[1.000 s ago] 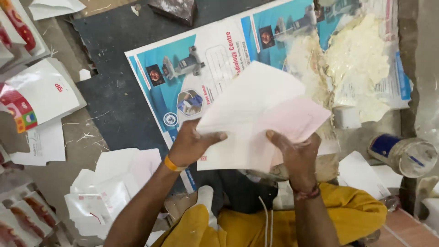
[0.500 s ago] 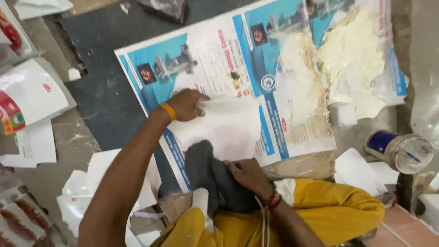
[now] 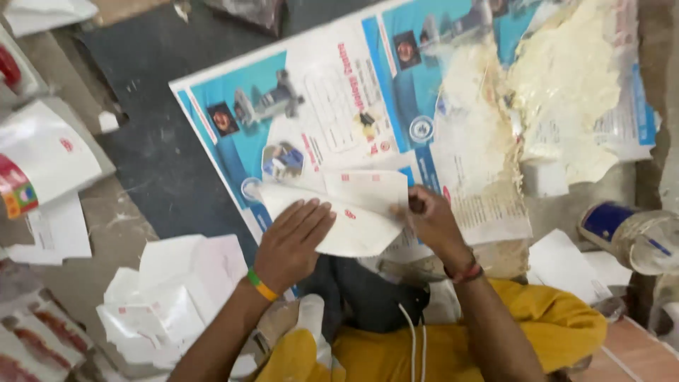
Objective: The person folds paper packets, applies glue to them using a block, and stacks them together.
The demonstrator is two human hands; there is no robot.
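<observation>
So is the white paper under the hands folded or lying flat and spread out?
Folded. The white paper shows a flap doubled over its top right, with the left hand pressing it flat and the right hand at its edge.

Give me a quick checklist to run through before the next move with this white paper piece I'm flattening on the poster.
1. Left hand flat on the white paper piece: ok.
2. Right hand on its right edge: ok, though its fingertips are hidden.
3. Piece lies fully on the blue and white poster: not ok, its lower edge overhangs.
4. Fold lines aligned: cannot tell.
5. Pale paste patch apart from the piece: ok.
6. Stack of white pieces close beside the left arm: ok.
</observation>
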